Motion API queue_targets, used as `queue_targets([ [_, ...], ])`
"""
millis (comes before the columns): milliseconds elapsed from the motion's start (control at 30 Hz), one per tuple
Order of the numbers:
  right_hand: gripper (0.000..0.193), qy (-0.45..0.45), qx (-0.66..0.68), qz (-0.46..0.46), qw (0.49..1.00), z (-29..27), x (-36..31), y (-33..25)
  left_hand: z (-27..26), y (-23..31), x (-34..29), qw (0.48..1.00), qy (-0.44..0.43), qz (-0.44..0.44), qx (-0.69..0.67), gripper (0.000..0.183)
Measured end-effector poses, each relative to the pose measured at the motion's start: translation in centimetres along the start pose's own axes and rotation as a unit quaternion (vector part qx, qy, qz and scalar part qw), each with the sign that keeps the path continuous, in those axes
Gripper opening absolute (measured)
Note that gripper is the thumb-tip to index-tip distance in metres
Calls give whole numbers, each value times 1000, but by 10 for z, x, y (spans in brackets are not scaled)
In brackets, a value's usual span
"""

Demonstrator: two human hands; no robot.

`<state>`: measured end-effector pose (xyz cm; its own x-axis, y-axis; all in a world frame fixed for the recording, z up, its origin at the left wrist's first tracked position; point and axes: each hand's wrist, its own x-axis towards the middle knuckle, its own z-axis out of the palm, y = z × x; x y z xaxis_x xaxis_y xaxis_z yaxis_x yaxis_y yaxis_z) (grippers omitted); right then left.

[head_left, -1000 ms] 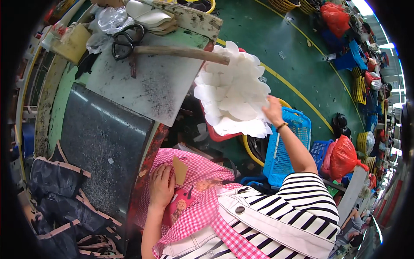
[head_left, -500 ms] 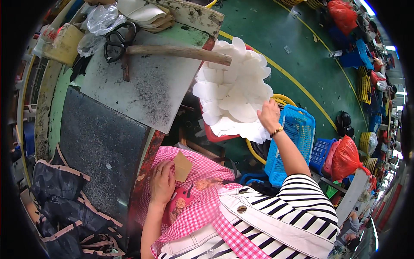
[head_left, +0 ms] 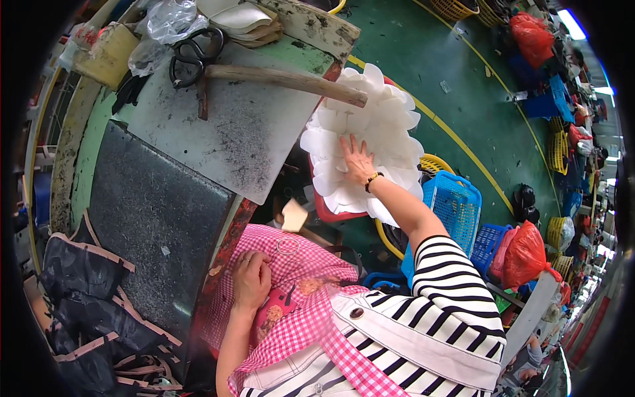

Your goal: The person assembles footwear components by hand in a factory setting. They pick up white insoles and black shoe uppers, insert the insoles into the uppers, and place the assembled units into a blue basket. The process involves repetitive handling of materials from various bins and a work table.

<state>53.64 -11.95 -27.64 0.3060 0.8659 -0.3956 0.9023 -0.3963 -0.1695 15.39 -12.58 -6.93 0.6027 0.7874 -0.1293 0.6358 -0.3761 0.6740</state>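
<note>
My right hand [head_left: 358, 163] reaches forward with its fingers spread flat on a heap of white petal-shaped sheets [head_left: 390, 126]. The heap overflows a red container [head_left: 329, 210], of which only parts of the rim show. My left hand [head_left: 253, 279] rests on the pink checked apron [head_left: 301, 258] over my lap, its fingers bent and pressed together, seemingly around nothing. A small tan angular piece [head_left: 294, 216], smeared by motion, is past the lap, apart from both hands. Near my left fingers a thin pale loop [head_left: 288, 246] lies on the apron.
A worktable holds a dark board [head_left: 155, 218], a pale sheet [head_left: 231, 132], a wooden-handled hammer [head_left: 284, 78] and black-handled scissors [head_left: 188, 63]. Black pieces with tan edging [head_left: 86, 264] are at lower left. Blue baskets [head_left: 456, 205] and a red bag [head_left: 526, 255] stand right.
My right hand has moved left, from the heap's right edge onto its middle, fingers spreading. The tan piece has moved away from my left hand, past the lap. My left hand stays on the apron.
</note>
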Motion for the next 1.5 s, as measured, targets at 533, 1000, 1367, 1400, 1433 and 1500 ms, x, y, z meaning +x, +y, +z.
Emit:
queue_targets([
  [533, 117, -74, 291, 26, 953, -60, -51, -103, 22, 10, 32, 998, 5, -10, -65, 16],
  [1000, 81, -151, 339, 14, 929, -129, -49, -41, 18, 22, 30, 997, -57, 35, -46, 23],
  [1367, 66, -94, 509, -80, 852, -288, -209, -1, -17, 56, 19, 982, -62, 78, -162, 26],
  [1400, 66, -68, 528, -60, 844, -299, -228, 0, -18, 58, 18, 976, -76, 80, -186, 28],
  [1433, 67, -43, 546, -38, 836, -313, -248, 0, -21, 61, 17, 966, -96, 95, -221, 29],
  [1500, 67, -2, 512, -62, 857, -338, -281, 9, -30, 69, 15, 941, -132, 124, -286, 30],
])
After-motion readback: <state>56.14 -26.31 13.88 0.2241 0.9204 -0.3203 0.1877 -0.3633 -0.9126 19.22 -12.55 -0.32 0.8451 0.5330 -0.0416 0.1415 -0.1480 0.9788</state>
